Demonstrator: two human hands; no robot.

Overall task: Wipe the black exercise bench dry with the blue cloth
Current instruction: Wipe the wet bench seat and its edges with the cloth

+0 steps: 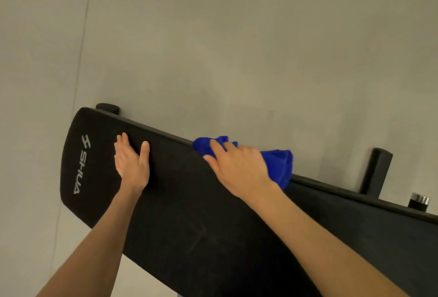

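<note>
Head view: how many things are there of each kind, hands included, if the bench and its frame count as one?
Hands: 2 (left hand flat on the bench, right hand pressing the cloth)
Black exercise bench: 1
Blue cloth: 1
Dark container with a silver cap: 1
Total: 5

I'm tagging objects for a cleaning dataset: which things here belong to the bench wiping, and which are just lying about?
In the job: black exercise bench, blue cloth, right hand pressing the cloth, left hand flat on the bench.
Lying about: black container with a silver cap, black upright post, both beyond the bench.
</note>
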